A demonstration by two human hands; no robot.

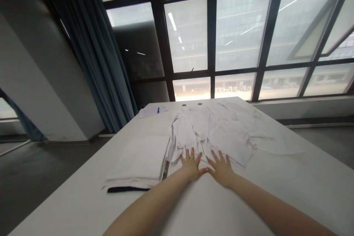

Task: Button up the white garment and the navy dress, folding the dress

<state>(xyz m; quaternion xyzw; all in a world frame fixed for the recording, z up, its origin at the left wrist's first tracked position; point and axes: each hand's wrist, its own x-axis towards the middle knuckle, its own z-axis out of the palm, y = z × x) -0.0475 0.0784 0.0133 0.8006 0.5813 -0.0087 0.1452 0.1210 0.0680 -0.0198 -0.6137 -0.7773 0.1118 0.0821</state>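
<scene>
A crumpled white garment (226,131), perhaps a shirt, lies spread over the middle of the white table (221,206). At its near edge my left hand (191,165) rests palm down, fingers spread, the fingertips touching the cloth. Beside it my right hand (221,169) lies flat in the same way, its fingers also on the garment's near edge. The two thumbs meet or nearly meet between the hands. Neither hand grips anything. Left of the garment sits a folded stack of white cloth (138,158), with a black strip (127,189) showing under its front edge.
Paper sheets (151,111) with a blue pen (158,110) lie at the table's far left. Two round grey discs (200,104) are set near the far edge. Beyond stand large dark-framed windows (211,44), a blue curtain (91,44) and a grey pillar (41,66).
</scene>
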